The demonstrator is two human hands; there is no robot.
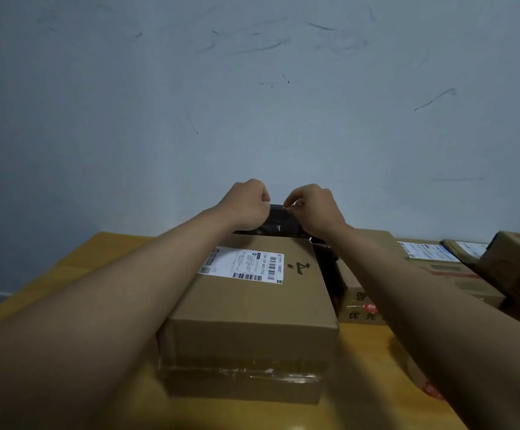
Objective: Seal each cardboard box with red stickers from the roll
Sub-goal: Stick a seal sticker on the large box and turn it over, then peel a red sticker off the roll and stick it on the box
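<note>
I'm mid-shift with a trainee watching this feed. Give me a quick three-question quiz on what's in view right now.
1. True or false: both the left hand and the right hand grip the dark object at the far edge of the front box.
2. Where is the white shipping label on the front box? A) near side face B) top face C) not on it
3. Fill in: more cardboard boxes lie to the ____ of the front box.

Key: 1 true; 2 B; 3 right
</note>
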